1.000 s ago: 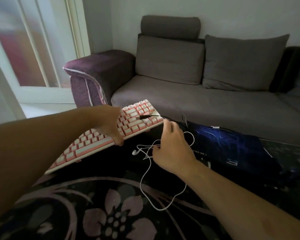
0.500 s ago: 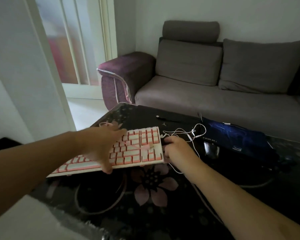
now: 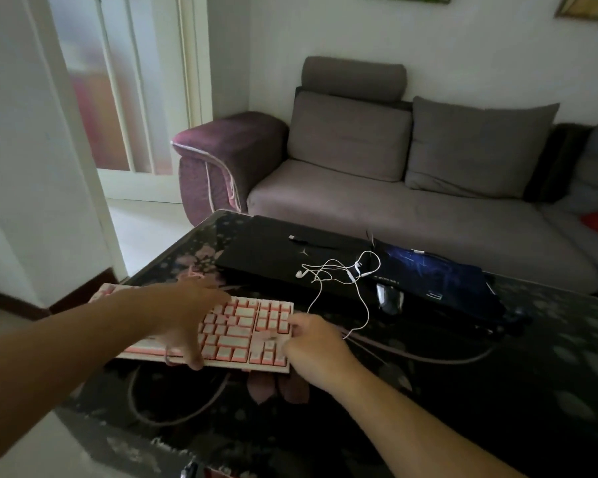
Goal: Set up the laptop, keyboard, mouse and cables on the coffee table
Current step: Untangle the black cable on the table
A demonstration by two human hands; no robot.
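A pink and white keyboard [image 3: 242,334] lies on the dark flowered coffee table [image 3: 463,391], near its left front. My left hand [image 3: 190,312] spans the keyboard's middle, thumb at the near edge. My right hand [image 3: 311,343] grips the keyboard's right end. Behind it a closed black laptop [image 3: 273,257] lies flat, with a black cable [image 3: 308,241] on its lid. White wired earphones [image 3: 339,274] trail over the laptop's near edge. A black mouse [image 3: 389,298] sits beside a blue mouse pad [image 3: 428,274].
A grey sofa [image 3: 394,208] with a purple armrest [image 3: 228,150] runs right behind the table. A doorway with white frames [image 3: 135,98] opens at the left. The table's left corner meets a pale floor [image 3: 142,232].
The keyboard has come down from a raised, tilted hold to lie flat at the table's near left. My right hand moved from the earphone wire to the keyboard's right end.
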